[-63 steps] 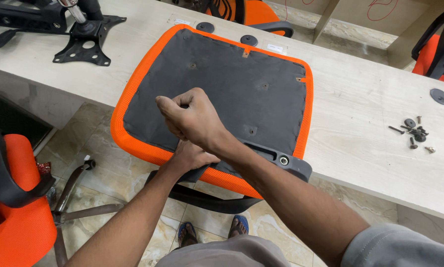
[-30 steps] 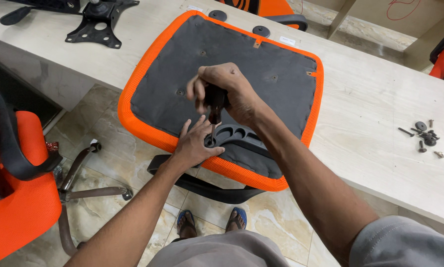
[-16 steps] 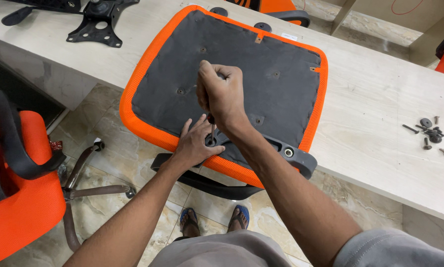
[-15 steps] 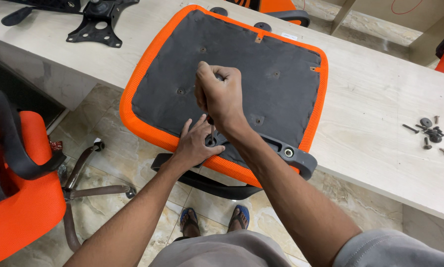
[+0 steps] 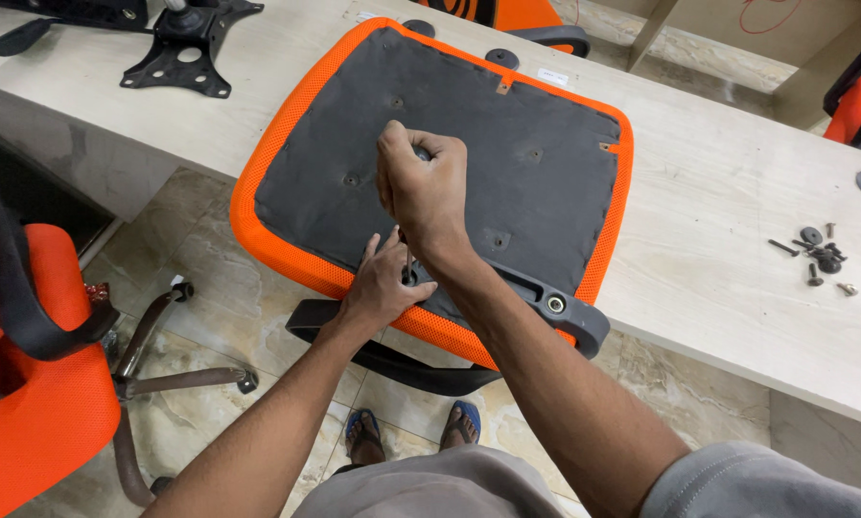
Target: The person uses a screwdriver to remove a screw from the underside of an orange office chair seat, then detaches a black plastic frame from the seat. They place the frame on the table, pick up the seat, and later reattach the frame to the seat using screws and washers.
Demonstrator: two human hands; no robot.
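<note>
Screwdriver [image 5: 407,251] stood near upright in my right hand [image 5: 421,192], fist clamped round its handle, shaft running straight down to the armrest bracket [image 5: 507,288] at the seat's [image 5: 450,144] near edge. My left hand [image 5: 381,288] lay flat on the bracket, fingers spread, touching the tip. Screw head was hidden under my hands. Loose screws [image 5: 816,254] lay well apart on the table [image 5: 718,192]

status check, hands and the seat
Right hand fisted on screwdriver, tip at armrest bracket. Left hand steadies bracket on upturned orange seat. Nothing blocking.
</note>
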